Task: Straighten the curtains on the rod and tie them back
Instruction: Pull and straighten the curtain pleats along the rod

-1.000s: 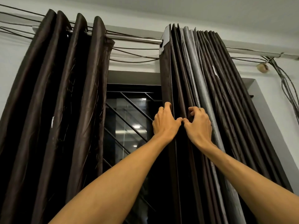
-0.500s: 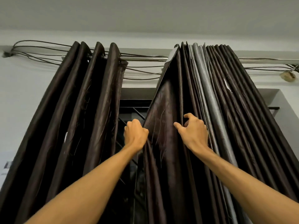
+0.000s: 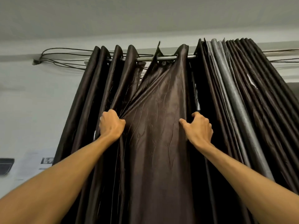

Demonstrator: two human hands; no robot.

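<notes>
Two dark brown curtains hang by eyelets from a metal rod. The left curtain is bunched in folds. The right curtain has its leading panel spread flat to the left, so it meets the left curtain; the rest of it, with grey lining showing, stays bunched at the right. My left hand grips the spread panel's left edge. My right hand holds a fold at the panel's right side, thumb on the front and fingers curled behind.
Black cables run along the wall behind the rod and are tied in a knot at the left. The grey ceiling is close above. A dark object sits on the white wall at the lower left.
My left hand has pulled the right curtain's leading edge leftward along the rod, closing the gap over the window. The right hand stayed on its fold. The camera has tilted up.
</notes>
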